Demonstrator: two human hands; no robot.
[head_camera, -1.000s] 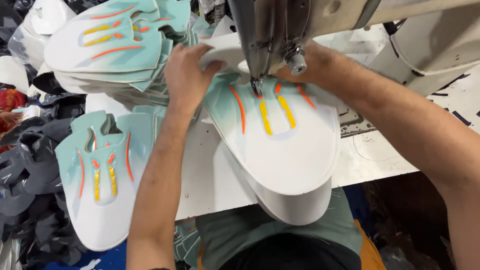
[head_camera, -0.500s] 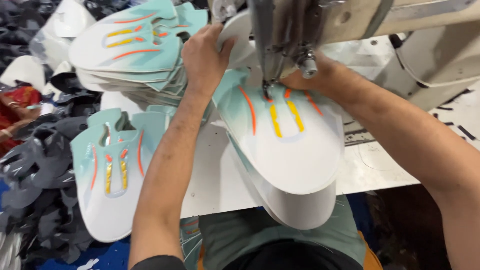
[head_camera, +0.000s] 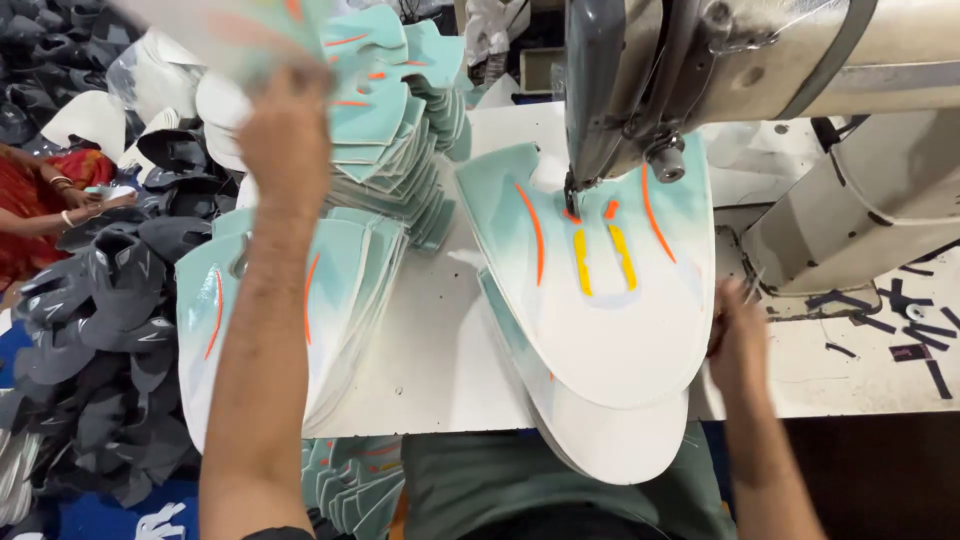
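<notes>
Left hand (head_camera: 285, 135) is up high at the far left, fingers curled shut on a blurred teal piece (head_camera: 225, 30) with orange marks, lifted above the far stack (head_camera: 400, 110) of matching pieces. Right hand (head_camera: 738, 335) sits low at the right, pressed against the right edge of the shoe upper (head_camera: 600, 310) under the machine; how far its fingers are closed I cannot tell, they are tucked at the panel's rim.

The shoe upper lies flat on the white tabletop (head_camera: 430, 340), right of centre, with its long axis running far to near. The notched teal end with the orange curves and two yellow bars points away, under the sewing machine head (head_camera: 640, 80); the rounded white end points toward the person and hangs over the near edge of the tabletop. A second white piece (head_camera: 610, 450) lies beneath it, peeking out at the near end.

Needle area (head_camera: 572, 195) sits right on the far part of the upper, between the orange strokes.

To the left, a near stack (head_camera: 330, 300) of the same teal-and-white uppers lies fanned out, partly behind the left forearm. Farther left, a heap of dark grey pieces (head_camera: 110, 330) fills the floor side, and another person's arm (head_camera: 60, 205) with bangles reaches in at the left edge.
</notes>
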